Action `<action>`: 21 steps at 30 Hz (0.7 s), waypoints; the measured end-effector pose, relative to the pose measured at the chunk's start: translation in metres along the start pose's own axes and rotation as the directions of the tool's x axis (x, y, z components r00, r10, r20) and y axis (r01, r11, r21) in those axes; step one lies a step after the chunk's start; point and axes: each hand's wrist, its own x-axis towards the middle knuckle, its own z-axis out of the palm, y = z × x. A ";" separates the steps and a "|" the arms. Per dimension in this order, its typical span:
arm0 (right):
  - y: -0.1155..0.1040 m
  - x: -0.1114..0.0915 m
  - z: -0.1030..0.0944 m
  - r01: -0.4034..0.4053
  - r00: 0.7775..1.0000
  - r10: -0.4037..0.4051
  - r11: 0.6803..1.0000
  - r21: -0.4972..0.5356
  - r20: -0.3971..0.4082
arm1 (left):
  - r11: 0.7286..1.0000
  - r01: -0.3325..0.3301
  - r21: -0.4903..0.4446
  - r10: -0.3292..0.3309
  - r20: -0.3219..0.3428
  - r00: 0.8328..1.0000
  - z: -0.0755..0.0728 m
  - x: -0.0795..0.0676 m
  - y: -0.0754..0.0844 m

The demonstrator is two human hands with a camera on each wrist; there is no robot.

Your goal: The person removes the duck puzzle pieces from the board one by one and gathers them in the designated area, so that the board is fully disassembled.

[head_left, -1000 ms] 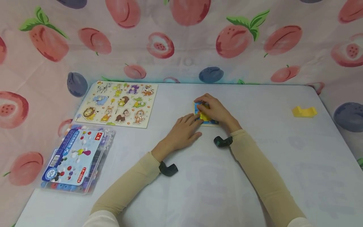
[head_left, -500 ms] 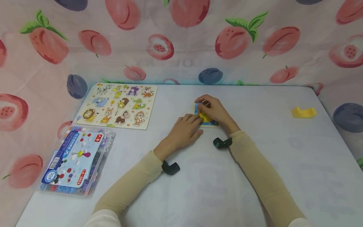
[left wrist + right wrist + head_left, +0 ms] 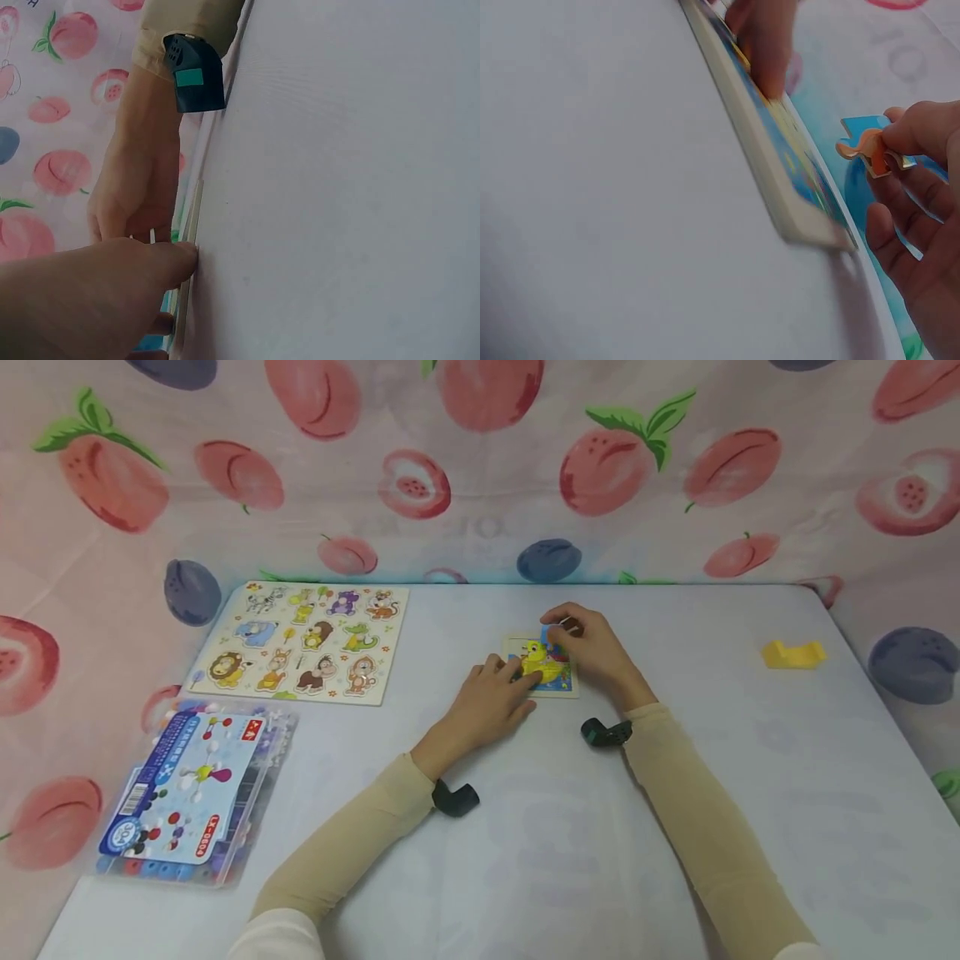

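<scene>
- Nearest, a clear box (image 3: 246, 802) lay to your left.
- Your left hand (image 3: 483, 697), fingers relaxed, rested on the duck puzzle (image 3: 558, 695) ahead of you.
- Your right hand (image 3: 596, 643) pinched a blue-and-orange piece (image 3: 868, 141) near the puzzle's far right corner.

From afar I had puzzle (image 3: 553, 672) on table (image 3: 480, 885), left hand (image 3: 483, 706) on it, right hand (image 3: 600, 650) with piece (image 3: 870, 141) near its far right, animal board (image 3: 294, 652) off left, case (image 3: 187, 793) before that, block (image 3: 795, 656) well right.
</scene>
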 end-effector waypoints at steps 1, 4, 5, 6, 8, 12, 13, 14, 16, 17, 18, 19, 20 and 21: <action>0.006 0.002 -0.002 -0.007 1.000 0.007 1.000 -0.005 -0.012 | 1.000 0.002 -0.001 -0.002 -0.002 1.000 0.000 0.000 0.000; 0.021 0.002 -0.010 -0.018 0.999 0.018 1.000 -0.007 -0.042 | 1.000 0.004 -0.010 -0.005 -0.005 1.000 0.000 -0.002 0.000; 0.024 0.002 -0.012 -0.019 0.999 0.018 1.000 -0.017 -0.046 | 1.000 0.003 -0.013 -0.003 -0.004 1.000 0.001 -0.002 0.000; 0.026 0.000 -0.015 -0.023 0.999 0.022 0.999 -0.025 -0.047 | 1.000 0.001 -0.018 -0.001 -0.002 1.000 0.001 -0.003 0.001; 0.031 -0.002 -0.019 -0.034 0.998 0.032 0.999 -0.039 -0.047 | 1.000 -0.004 -0.029 0.003 -0.001 1.000 0.002 -0.005 0.001; 0.038 -0.005 -0.028 -0.055 0.997 0.051 0.995 -0.083 -0.050 | 0.999 -0.008 -0.035 0.008 -0.016 1.000 0.003 -0.006 0.002; 0.040 -0.005 -0.030 -0.057 0.997 0.052 0.994 -0.090 -0.053 | 0.999 -0.009 -0.036 0.008 -0.021 1.000 0.002 -0.006 0.002; 0.041 -0.006 -0.033 -0.061 0.997 0.056 0.994 -0.095 -0.056 | 0.999 -0.009 -0.035 0.008 -0.025 1.000 0.002 -0.006 0.002; 0.042 -0.006 -0.038 -0.072 0.996 0.066 0.992 -0.102 -0.058 | 0.999 -0.010 -0.037 0.009 -0.030 1.000 0.001 -0.006 0.002; 0.042 -0.007 -0.041 -0.078 0.996 0.072 0.991 -0.107 -0.060 | 0.999 -0.010 -0.038 0.009 -0.031 0.999 0.001 -0.005 0.002; 0.043 -0.007 -0.044 -0.084 0.995 0.077 0.990 -0.115 -0.060 | 0.999 -0.011 -0.039 0.009 -0.031 0.999 0.000 -0.005 0.002; 0.044 -0.007 -0.047 -0.087 0.995 0.080 0.989 -0.123 -0.060 | 0.999 -0.011 -0.042 0.009 -0.031 0.999 -0.001 -0.005 0.002; 0.043 -0.007 -0.049 -0.092 0.994 0.084 0.988 -0.127 -0.063 | 0.999 -0.011 -0.044 0.010 -0.032 0.999 -0.001 -0.005 0.002; 0.044 -0.008 -0.052 -0.096 0.994 0.088 0.987 -0.131 -0.066 | 0.999 -0.012 -0.045 0.011 -0.032 0.999 -0.002 -0.005 0.002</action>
